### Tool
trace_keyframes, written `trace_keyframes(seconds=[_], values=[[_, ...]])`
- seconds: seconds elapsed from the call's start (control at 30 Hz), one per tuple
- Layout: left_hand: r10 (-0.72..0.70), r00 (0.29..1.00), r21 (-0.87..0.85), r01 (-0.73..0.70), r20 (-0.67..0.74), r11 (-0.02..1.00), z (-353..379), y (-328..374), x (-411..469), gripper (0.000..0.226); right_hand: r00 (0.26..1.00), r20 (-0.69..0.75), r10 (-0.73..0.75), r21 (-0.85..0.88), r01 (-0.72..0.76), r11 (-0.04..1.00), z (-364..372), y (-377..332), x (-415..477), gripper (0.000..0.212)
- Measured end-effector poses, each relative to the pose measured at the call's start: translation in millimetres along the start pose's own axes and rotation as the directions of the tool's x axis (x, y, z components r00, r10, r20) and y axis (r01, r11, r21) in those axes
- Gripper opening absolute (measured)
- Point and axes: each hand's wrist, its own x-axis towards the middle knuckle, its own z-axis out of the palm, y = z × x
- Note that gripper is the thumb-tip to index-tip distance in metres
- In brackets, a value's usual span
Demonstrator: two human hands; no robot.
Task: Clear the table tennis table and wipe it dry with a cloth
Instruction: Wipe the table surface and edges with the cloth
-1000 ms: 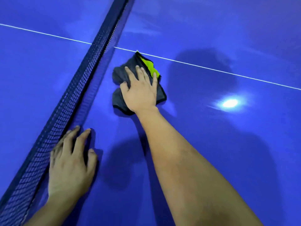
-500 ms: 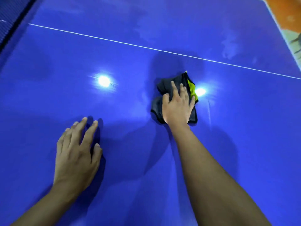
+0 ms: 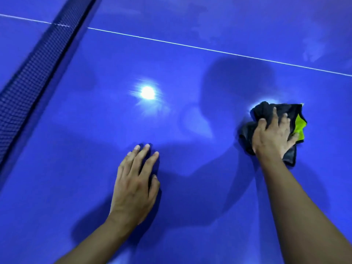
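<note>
Dark grey cloth (image 3: 266, 111), crumpled, with a lime-green patch: one only, lying on the right part of the glossy blue table tennis surface (image 3: 95, 130), on the near side of the one thin white line (image 3: 190, 45).

Two bare hands show. The right hand (image 3: 272, 136) presses on the cloth, its fingers curled over the bunched fabric and gripping it. The left hand (image 3: 133, 185) rests flat and open on the surface, fingers straight, well apart from the cloth.

One dark mesh net (image 3: 32, 69) crosses the upper left corner. One bright lamp reflection (image 3: 147, 92) shines between the net and the cloth.
</note>
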Motion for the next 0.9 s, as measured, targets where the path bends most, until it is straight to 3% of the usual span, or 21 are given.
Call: trace_keyframes(seconds=[0.13, 0.33, 0.5, 0.67, 0.8, 0.9], values=[[-0.051, 0.998, 0.015, 0.052, -0.029, 0.999, -20.9, -34.1, -31.5, 0.054, 0.983, 0.002, -0.185, -0.039, 0.185, 0.982, 34.0, -78.2, -60.0, 0.058], [-0.133, 0.989, 0.093, 0.139, -0.061, 0.986, -61.7, -118.1, -80.4, 0.057, 0.881, 0.036, -0.471, -0.006, 0.471, 0.882, 87.2, -218.1, -157.5, 0.063], [-0.067, 0.995, 0.096, 0.074, -0.075, 0.993, -71.3, -154.4, -110.6, 0.059, 0.754, 0.091, -0.65, 0.015, 0.652, 0.758, 121.2, -322.5, -244.9, 0.065], [-0.04, 0.999, 0.106, 0.043, -0.03, 0.993, -69.5, -158.2, -118.8, 0.058, 0.556, 0.164, -0.815, 0.053, 0.82, 0.57, 142.6, -378.0, -338.1, 0.063], [-0.045, 0.999, 0.154, 0.044, 0.003, 0.987, -71.6, -155.7, -120.9, 0.061, 0.568, 0.214, -0.795, 0.043, 0.808, 0.588, 134.9, -376.9, -345.1, 0.061], [-0.073, 0.997, 0.091, 0.075, -0.022, 0.993, -70.7, -153.9, -118.0, 0.061, 0.589, 0.207, -0.782, 0.036, 0.794, 0.607, 127.6, -360.0, -332.6, 0.059]])
